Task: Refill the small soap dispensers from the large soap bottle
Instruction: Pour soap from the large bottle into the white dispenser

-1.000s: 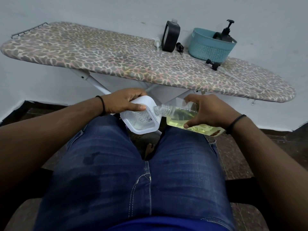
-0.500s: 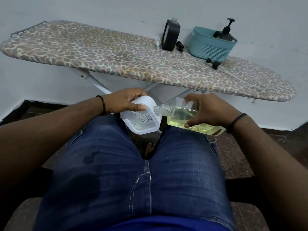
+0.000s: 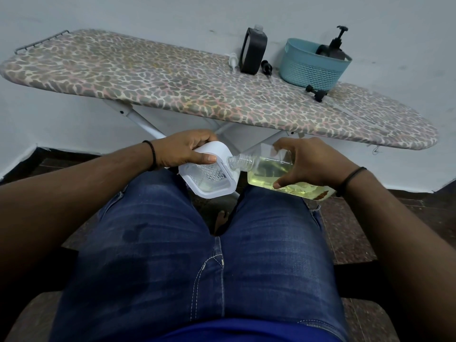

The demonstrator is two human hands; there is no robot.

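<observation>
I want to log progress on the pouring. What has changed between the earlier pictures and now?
Almost nothing visibly changed. The right hand holds the clear bottle tipped, its mouth at the white container, which the left hand grips. Only the view shifted slightly. The basket and black bottle on the ironing board stayed in place.

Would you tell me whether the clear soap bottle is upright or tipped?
Tipped: the clear soap bottle lies nearly sideways in the right hand, neck toward the white dispenser.
</observation>
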